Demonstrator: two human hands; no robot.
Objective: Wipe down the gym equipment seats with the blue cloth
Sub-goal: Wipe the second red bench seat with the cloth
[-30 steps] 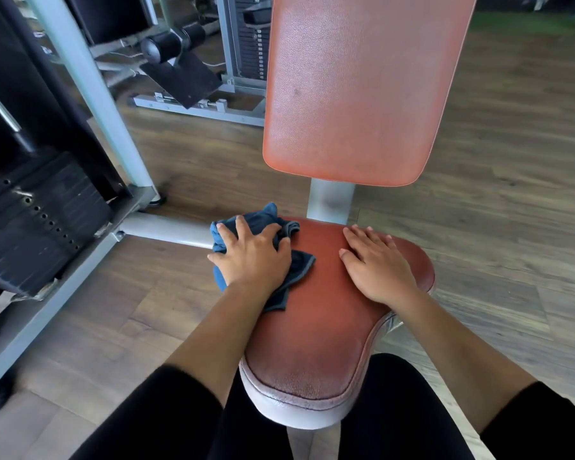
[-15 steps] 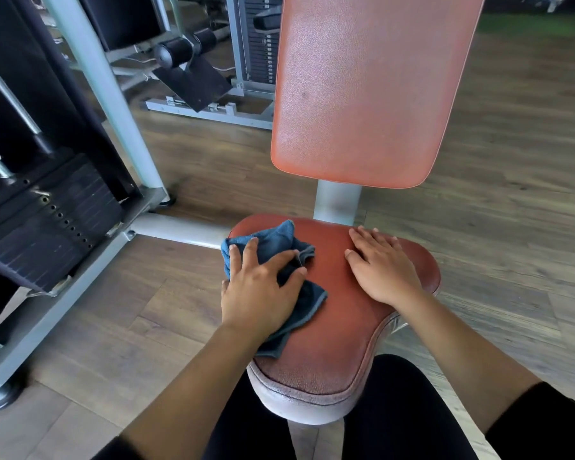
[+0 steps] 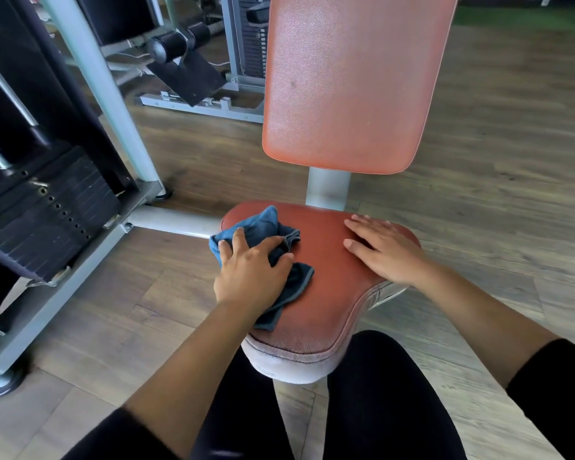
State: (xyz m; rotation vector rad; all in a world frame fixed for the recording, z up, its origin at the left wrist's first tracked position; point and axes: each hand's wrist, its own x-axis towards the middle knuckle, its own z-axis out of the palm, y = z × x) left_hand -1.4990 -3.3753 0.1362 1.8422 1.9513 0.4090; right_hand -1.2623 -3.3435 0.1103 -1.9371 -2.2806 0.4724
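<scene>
Your left hand (image 3: 251,272) presses the crumpled blue cloth (image 3: 263,224) with spread fingers at the nine-o'clock edge of the red padded vinyl seat (image 3: 326,293), right hand (image 3: 384,252) resting flat at three; the overhanging cloth could slip off if you sweep outward.

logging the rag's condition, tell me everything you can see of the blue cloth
The blue cloth is a soft fabric rag, mid to dark blue, with a stitched hem. It lies crumpled, not folded, on the left part of the red padded seat, one corner reaching past the seat's left edge. The left hand presses on its middle with spread fingers; folds show beyond the fingertips and toward the wrist. Nothing else touches it.
</scene>
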